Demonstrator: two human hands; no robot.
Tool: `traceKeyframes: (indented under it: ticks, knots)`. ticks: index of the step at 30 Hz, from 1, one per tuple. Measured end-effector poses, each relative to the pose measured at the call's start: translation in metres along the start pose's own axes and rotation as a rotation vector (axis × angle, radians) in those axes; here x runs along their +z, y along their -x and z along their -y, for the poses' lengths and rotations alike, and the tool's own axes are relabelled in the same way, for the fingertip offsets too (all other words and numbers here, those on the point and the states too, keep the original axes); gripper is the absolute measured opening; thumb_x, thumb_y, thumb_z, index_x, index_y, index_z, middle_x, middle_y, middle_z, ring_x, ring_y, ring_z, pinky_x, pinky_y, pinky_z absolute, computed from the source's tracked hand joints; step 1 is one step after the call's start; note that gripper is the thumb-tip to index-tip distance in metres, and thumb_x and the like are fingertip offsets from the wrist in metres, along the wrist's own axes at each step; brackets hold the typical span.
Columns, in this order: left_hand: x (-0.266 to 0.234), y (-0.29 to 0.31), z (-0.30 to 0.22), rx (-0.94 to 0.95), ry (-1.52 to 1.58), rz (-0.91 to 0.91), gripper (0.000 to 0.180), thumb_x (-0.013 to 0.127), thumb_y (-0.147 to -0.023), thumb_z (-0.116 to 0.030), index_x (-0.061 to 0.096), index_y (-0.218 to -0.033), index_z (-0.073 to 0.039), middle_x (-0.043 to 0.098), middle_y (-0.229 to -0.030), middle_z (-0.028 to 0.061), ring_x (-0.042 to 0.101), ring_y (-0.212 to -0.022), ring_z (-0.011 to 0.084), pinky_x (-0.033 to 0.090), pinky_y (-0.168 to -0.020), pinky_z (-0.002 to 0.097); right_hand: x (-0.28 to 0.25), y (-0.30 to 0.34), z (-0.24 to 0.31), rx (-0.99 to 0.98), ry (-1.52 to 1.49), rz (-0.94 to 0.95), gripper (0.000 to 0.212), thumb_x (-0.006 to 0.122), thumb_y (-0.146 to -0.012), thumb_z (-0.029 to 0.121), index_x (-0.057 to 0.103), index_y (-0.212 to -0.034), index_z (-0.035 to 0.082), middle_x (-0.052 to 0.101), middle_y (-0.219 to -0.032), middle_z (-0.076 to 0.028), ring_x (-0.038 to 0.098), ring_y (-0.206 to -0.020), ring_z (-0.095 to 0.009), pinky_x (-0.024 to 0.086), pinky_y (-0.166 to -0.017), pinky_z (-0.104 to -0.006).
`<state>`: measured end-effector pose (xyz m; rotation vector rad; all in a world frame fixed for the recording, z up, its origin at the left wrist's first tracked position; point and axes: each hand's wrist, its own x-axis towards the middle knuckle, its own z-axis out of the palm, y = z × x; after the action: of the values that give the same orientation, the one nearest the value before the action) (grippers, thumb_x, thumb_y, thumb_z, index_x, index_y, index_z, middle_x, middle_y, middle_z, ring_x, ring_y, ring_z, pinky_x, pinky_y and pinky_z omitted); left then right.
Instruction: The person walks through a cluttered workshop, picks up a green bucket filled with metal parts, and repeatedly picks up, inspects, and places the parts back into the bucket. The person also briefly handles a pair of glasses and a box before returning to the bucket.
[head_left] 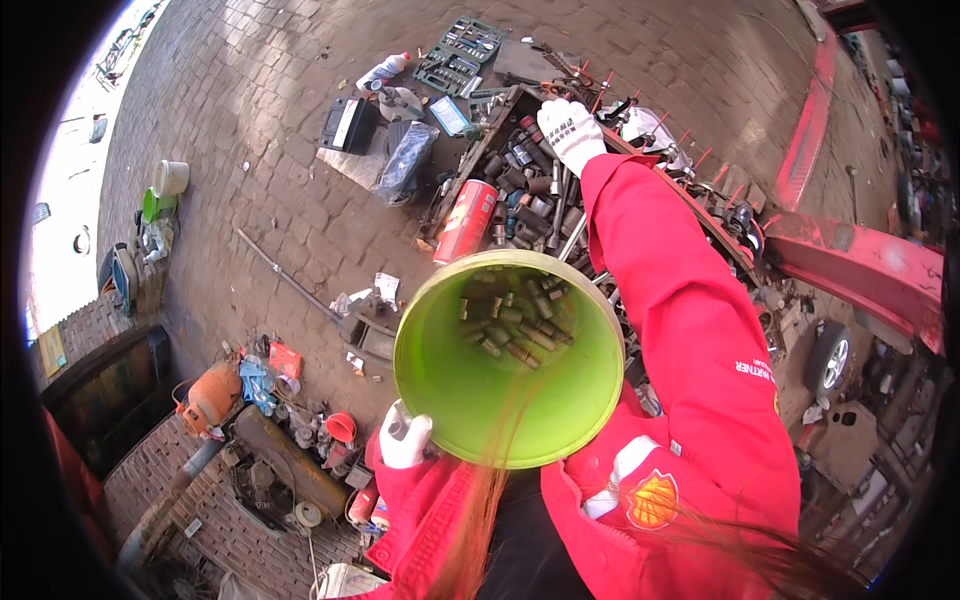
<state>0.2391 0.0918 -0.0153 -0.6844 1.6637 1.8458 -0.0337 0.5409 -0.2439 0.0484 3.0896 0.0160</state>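
Note:
A lime-green bucket (pixel 470 400) is tilted in front of my body, its mouth facing up toward me. Several metal sockets (pixel 515 320) lie at its bottom. My left hand (pixel 404 437), in a white glove, is closed on the bucket's near left rim. Beyond the bucket is a long open wooden crate (pixel 713 228) with many dark sockets (pixel 540 205) and bars in it. My gloved right hand (pixel 571 135) reaches over the crate's far part, fingers curled down, with whatever they hold hidden under them. A red spray can (pixel 466 222) lies at the crate's near left corner.
Left of the crate are a black battery (pixel 350 125), a plastic bottle (pixel 384 71) and an opened green socket set (pixel 460 57). A long metal bar (pixel 290 277) lies on the brick floor. A red steel beam (pixel 855 262) stands at the right, near a wheel (pixel 828 358).

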Motion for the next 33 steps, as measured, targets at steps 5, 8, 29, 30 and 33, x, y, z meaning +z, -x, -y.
traceKeyframes:
  ticks: [5,8,29,30,33]
  knots:
    - [0.002,0.002,0.000,0.027,0.074,0.030,0.048,0.074,-0.088,-0.019,0.056,-0.127,0.003,0.066,-0.115,0.0089,0.063,-0.102,0.0185,0.049,-0.091,0.0325,0.012,-0.033,-0.016,-0.418,0.376,-0.277,0.042,0.055,-0.087,0.016,0.057,-0.128,0.006,0.053,-0.135,-0.009,0.046,-0.130,-0.028,0.036,-0.113,-0.0393]
    - [-0.001,0.001,0.001,0.000,0.031,0.023,0.048,0.074,-0.088,-0.019,0.055,-0.127,0.003,0.066,-0.115,0.0089,0.063,-0.102,0.0188,0.049,-0.091,0.0328,0.007,-0.038,-0.025,-0.401,0.250,-0.202,0.056,0.055,-0.088,0.016,0.045,-0.142,0.007,0.048,-0.141,-0.009,0.040,-0.136,-0.028,0.032,-0.116,-0.0359]
    - [0.017,0.006,-0.008,0.018,0.107,-0.015,0.044,0.073,-0.088,-0.019,0.058,-0.123,0.001,0.067,-0.111,0.0070,0.063,-0.097,0.0160,0.050,-0.085,0.0312,-0.010,-0.031,-0.020,-0.394,0.476,0.027,0.052,0.041,-0.100,0.026,0.042,-0.149,0.006,0.033,-0.160,-0.005,0.027,-0.148,-0.024,0.015,-0.124,-0.0414]
    - [0.015,0.006,-0.007,0.033,0.051,-0.032,0.044,0.073,-0.087,-0.019,0.058,-0.124,0.001,0.067,-0.111,0.0070,0.063,-0.097,0.0160,0.050,-0.085,0.0313,-0.013,-0.031,-0.022,-0.430,0.425,-0.045,0.041,0.045,-0.098,0.025,0.052,-0.135,0.008,0.036,-0.158,-0.006,0.030,-0.147,-0.026,0.017,-0.124,-0.0429]
    - [0.010,0.002,-0.004,0.065,-0.037,-0.029,0.045,0.074,-0.087,-0.018,0.058,-0.124,0.002,0.067,-0.111,0.0071,0.063,-0.097,0.0162,0.050,-0.086,0.0315,-0.019,-0.030,-0.027,-0.496,0.291,-0.018,0.033,0.050,-0.094,0.023,0.068,-0.120,0.012,0.044,-0.153,-0.007,0.033,-0.146,-0.027,0.020,-0.123,-0.0425]
